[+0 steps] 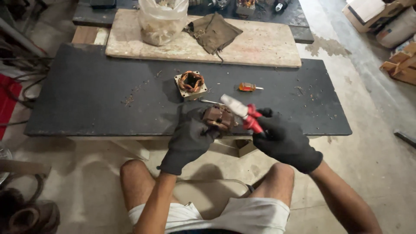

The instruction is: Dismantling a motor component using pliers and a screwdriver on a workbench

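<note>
1. A small rusty-brown metal motor stator wound with copper wire (219, 117) is gripped in the black-gloved left hand (190, 139), above the near edge of the low black workbench (95, 95).
2. Red-handled pliers with a pale taped head (242, 112) are clasped in the black-gloved right hand (284, 141), the head lying against the stator.
3. A second square stator with copper coils (191, 84) and a small orange screwdriver (248, 87) are seen on the bench, just behind the hands.

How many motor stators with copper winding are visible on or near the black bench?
2. One stator sits on the black bench, left of the small orange screwdriver. The other stator is held in the left hand. Others may be hidden.
</note>
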